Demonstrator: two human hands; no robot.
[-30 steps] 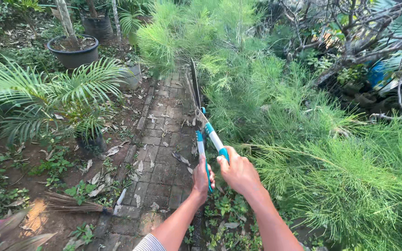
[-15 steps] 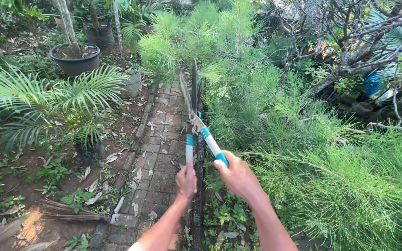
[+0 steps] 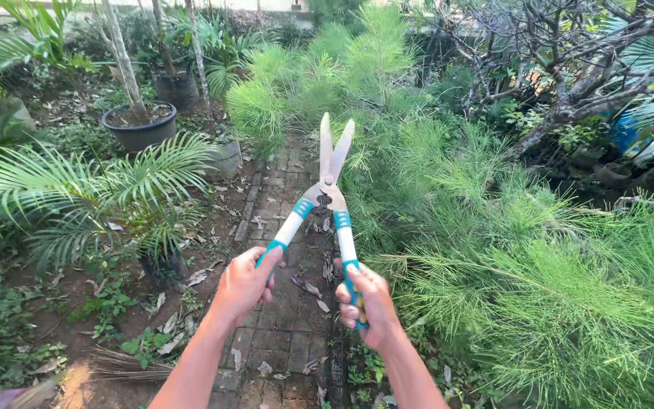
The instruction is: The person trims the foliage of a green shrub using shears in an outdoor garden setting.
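While both hands [image 3: 308, 291] grip the hedge shears [image 3: 328, 198], fingers hide the handle ends.

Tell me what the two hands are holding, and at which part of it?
Both hold one pair of hedge shears. The left hand wraps the left handle's teal grip, the right hand the right handle's teal grip. The blades are slightly open.

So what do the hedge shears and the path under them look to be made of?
Hedge shears: blades look like bare pale metal with a dull sheen; handles white, probably coated tubes, with teal grips that seem rubber or plastic. Path: small rectangular bricks or pavers, matt and weathered, with dry leaves on them.
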